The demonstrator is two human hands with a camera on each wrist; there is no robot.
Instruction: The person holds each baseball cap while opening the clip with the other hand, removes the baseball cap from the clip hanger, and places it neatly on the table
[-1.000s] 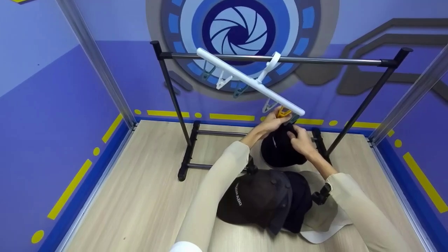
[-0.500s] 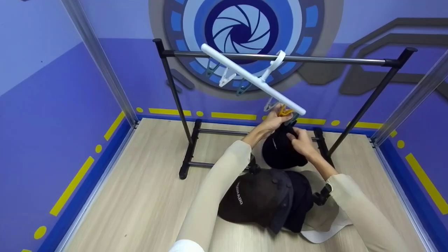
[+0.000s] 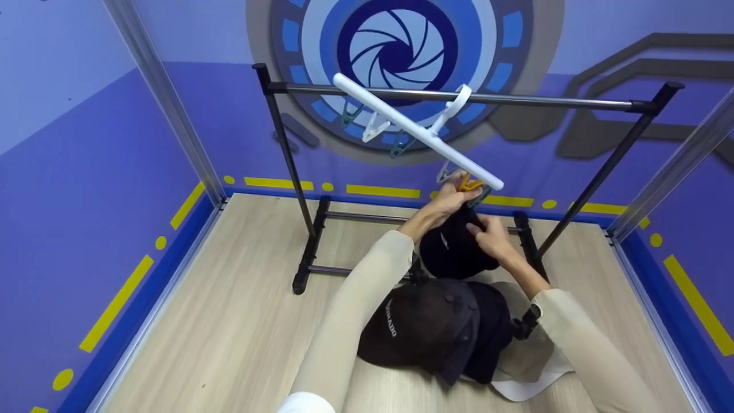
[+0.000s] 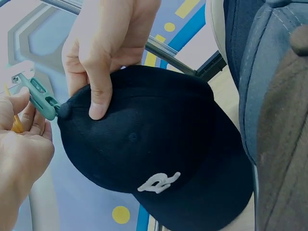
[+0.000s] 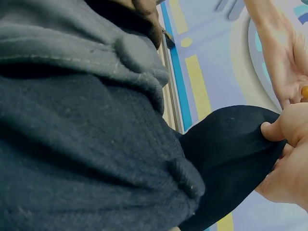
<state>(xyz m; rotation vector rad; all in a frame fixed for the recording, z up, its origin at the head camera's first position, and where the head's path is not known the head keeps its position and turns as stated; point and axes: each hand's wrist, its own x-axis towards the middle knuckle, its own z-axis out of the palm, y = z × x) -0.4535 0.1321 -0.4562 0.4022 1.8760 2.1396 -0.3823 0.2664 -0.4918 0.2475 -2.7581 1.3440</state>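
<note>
A black cap [image 4: 159, 115] with a white emblem hangs below the white clip hanger [image 3: 418, 132]. My right hand [image 3: 492, 236] pinches the cap's crown between thumb and fingers. My left hand [image 3: 449, 198] is beside the cap's top, its thumb and fingers at a green clip [image 4: 42, 98]. That clip's tip meets the button on top of the cap; how firmly it bites cannot be told. An orange clip [image 3: 469, 183] lies against the left hand. In the right wrist view the cap's crown is stretched toward my right hand [image 5: 291, 154].
The hanger hooks over the rail [image 3: 545, 100] of a black-and-metal rack, tilted down to the right. Other clips, such as a white clip [image 3: 375, 127], hang along it. Below my arms a row of caps, a dark brown cap [image 3: 410, 327] foremost, lies on the wooden floor [image 3: 229, 321].
The black cap has swung a little to the left below the clip, and my right hand has shifted slightly with it. My left hand stays at the clips.
</note>
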